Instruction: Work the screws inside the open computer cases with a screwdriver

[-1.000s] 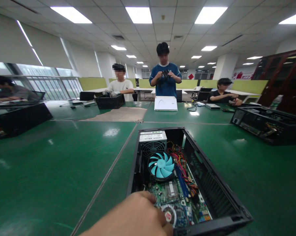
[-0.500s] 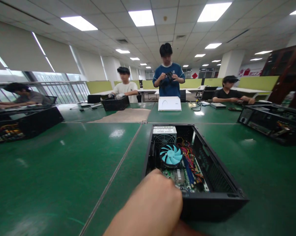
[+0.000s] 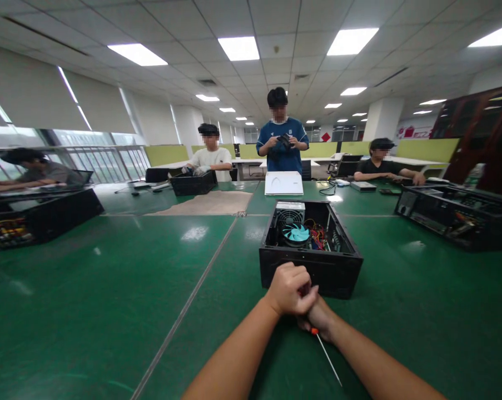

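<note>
Directly in front of me, an open black computer case [image 3: 311, 272] lies on the green table, with its near face towards me. Inside it show a fan with turquoise blades [image 3: 296, 233], a power supply [image 3: 291, 211] and coloured cables [image 3: 317, 236]. My left hand [image 3: 290, 288] is closed, its fingers curled, just before the near face; what is in it is hidden. Below and partly behind it, touching it, my right hand [image 3: 321, 318] is closed on a screwdriver [image 3: 328, 358]. Its orange end shows under the palm, and the thin shaft points down towards me.
More open computer cases stand at the left [image 3: 46, 219], the right [image 3: 459, 216] and farther back [image 3: 194, 182]. A white box [image 3: 283, 183] and a brown sheet [image 3: 205, 203] lie beyond. Several people work around the green table [image 3: 109, 300].
The computer case now appears farther away and its near face shows. My left hand has drawn away from its front left side. My right hand with the screwdriver has come into clear view.
</note>
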A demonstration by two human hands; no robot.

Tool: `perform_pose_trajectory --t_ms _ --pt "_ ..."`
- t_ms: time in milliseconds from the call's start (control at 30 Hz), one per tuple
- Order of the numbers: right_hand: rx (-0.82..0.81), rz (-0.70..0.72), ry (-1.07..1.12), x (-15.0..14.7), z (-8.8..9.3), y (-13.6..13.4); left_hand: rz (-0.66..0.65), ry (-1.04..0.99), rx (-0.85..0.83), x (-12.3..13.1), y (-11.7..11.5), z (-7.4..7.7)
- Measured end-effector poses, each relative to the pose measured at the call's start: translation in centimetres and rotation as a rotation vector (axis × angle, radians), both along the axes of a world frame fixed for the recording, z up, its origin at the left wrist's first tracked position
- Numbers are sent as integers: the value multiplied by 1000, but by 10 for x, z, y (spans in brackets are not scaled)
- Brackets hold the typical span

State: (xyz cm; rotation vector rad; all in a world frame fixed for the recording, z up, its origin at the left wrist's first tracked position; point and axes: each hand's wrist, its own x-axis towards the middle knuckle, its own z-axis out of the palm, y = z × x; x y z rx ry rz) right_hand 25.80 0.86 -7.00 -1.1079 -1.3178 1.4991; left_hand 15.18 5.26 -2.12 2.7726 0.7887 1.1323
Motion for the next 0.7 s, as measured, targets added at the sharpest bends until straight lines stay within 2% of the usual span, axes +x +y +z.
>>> perform_pose_trajectory --t_ms 67,167,433,700 --pt "-15 -22 9 8 -6 -5 -66 -30 -56 6 -2 -16" --pt "-28 -25 9 12 -10 -3 -98 -70 -132 11 -1 -24" --pt "-87 7 43 13 -12 3 -80 -50 -200 12 2 -23" --pt "-81 -17 53 14 -10 2 -55 -26 -166 14 1 -22"
